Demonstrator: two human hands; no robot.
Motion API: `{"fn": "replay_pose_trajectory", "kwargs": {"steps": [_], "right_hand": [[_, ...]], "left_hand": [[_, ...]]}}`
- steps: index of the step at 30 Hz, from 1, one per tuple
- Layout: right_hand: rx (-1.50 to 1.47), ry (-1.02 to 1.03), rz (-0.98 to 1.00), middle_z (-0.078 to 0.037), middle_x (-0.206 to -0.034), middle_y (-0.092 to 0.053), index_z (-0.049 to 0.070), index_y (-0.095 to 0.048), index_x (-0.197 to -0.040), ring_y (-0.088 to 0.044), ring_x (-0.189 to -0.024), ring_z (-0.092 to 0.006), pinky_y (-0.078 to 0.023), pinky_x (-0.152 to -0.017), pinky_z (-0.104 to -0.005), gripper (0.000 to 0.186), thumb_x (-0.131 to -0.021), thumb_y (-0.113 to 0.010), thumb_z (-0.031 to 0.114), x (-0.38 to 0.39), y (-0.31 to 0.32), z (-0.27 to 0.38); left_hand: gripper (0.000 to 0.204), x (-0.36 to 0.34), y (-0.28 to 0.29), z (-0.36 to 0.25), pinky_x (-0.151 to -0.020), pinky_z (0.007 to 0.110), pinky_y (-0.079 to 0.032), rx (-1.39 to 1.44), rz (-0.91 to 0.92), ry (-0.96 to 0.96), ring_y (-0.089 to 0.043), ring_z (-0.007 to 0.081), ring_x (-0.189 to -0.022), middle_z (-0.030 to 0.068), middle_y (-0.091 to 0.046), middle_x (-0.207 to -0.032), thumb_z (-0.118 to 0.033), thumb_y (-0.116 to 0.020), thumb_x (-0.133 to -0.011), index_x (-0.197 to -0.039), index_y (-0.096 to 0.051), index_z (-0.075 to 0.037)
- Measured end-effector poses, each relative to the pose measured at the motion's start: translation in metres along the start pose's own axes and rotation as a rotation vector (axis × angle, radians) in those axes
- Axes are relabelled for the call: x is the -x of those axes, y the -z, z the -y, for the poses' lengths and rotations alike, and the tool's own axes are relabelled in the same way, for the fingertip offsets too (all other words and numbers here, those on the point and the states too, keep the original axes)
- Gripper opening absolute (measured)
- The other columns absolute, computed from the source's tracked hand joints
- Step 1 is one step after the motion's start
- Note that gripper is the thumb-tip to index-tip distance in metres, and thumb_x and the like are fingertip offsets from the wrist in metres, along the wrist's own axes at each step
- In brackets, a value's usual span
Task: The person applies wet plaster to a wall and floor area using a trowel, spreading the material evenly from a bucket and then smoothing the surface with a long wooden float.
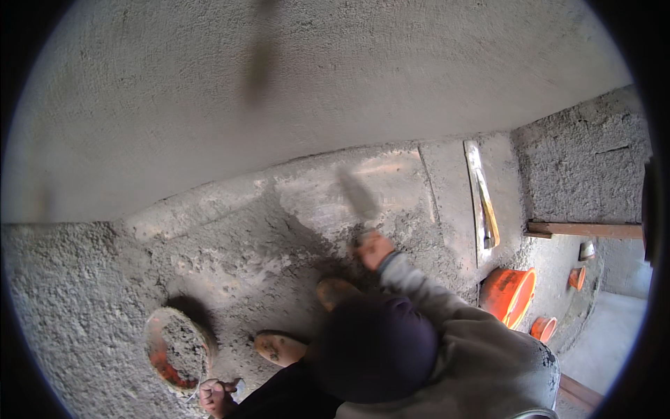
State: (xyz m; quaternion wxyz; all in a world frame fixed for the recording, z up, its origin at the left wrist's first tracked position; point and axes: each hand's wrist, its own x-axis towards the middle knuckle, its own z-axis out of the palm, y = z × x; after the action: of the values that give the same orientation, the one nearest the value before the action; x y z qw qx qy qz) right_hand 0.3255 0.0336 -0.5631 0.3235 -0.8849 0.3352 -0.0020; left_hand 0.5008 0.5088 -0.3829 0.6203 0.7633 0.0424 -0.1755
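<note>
My right hand is closed around the handle of a trowel. The blade is smeared by motion over a smooth, pale patch in the rough grey mortar. At the lower left, my left hand is closed beside a bucket of grey mortar with orange-red showing inside. A small pale piece sticks out by its fingers; what they grip cannot be made out. A dark, blurred rounded shape hides part of my body. Two mud-stained boots show between the bucket and the trowel.
A plastered wall rises beyond the work surface. A long straight board with a yellowish strip lies at the right. An orange bucket lies tipped near my right arm, with smaller orange containers beyond. A brown beam juts in at the right.
</note>
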Motion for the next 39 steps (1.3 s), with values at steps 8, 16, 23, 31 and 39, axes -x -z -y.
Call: {"fn": "replay_pose_trajectory", "kwargs": {"steps": [8, 16, 23, 31, 39], "right_hand": [[-0.384, -0.963, -0.252, -0.009, -0.052, -0.045, 0.004, -0.044, -0.071, -0.044, -0.037, -0.0215, -0.038, -0.035, -0.0374, 0.011, -0.074, -0.055, 0.005, 0.063, 0.045, -0.121], [-1.068, -1.011, 0.219, -0.011, -0.057, -0.048, 0.005, -0.049, -0.075, -0.052, -0.046, -0.0260, -0.045, -0.041, -0.0430, 0.014, -0.084, -0.049, 0.015, -0.004, -0.046, 0.110], [-0.738, -0.396, 0.634, -0.008, -0.064, -0.051, 0.001, -0.050, -0.092, -0.053, -0.051, -0.0215, -0.046, -0.047, -0.0389, 0.017, -0.085, -0.050, 0.017, -0.062, -0.113, 0.218], [0.300, 0.083, 0.599, -0.020, -0.082, -0.061, 0.006, -0.049, -0.115, -0.062, -0.076, -0.0317, -0.050, -0.069, -0.0381, 0.038, -0.079, -0.052, 0.020, -0.092, 0.051, 0.065], [1.137, 0.851, 1.262, -0.013, -0.101, -0.058, 0.011, -0.057, -0.100, -0.058, -0.087, -0.0273, -0.048, -0.076, -0.0360, 0.032, -0.078, -0.049, 0.033, -0.154, 0.103, 0.016]], "left_hand": [[0.027, 0.010, -0.017, 0.016, -0.051, 0.025, -0.043, 0.008, -0.233, 0.003, -0.049, 0.0127, -0.049, 0.0043, -0.050, -0.055, -0.024, -0.064, -0.079, -0.084, -0.049, -0.002], [0.021, 0.034, -0.032, -0.015, -0.057, 0.027, -0.046, 0.192, -0.156, -0.049, -0.051, 0.0136, -0.050, 0.0074, -0.052, -0.060, -0.019, -0.061, -0.080, -0.080, -0.049, -0.001], [0.024, 0.070, -0.025, -0.019, -0.053, 0.027, -0.048, 0.224, -0.338, 0.001, -0.056, 0.0181, -0.048, 0.0116, -0.057, -0.063, -0.016, -0.066, -0.076, -0.081, -0.051, 0.002], [0.025, 0.094, -0.019, -0.020, -0.055, 0.025, -0.048, 0.213, -0.450, 0.073, -0.057, 0.0148, -0.053, 0.0123, -0.059, -0.065, -0.018, -0.066, -0.078, -0.079, -0.052, 0.002], [0.021, 0.086, -0.022, -0.030, -0.058, 0.025, -0.046, 0.236, -0.415, 0.107, -0.057, 0.0135, -0.054, 0.0125, -0.059, -0.069, -0.016, -0.062, -0.079, -0.081, -0.053, 0.003]]}}
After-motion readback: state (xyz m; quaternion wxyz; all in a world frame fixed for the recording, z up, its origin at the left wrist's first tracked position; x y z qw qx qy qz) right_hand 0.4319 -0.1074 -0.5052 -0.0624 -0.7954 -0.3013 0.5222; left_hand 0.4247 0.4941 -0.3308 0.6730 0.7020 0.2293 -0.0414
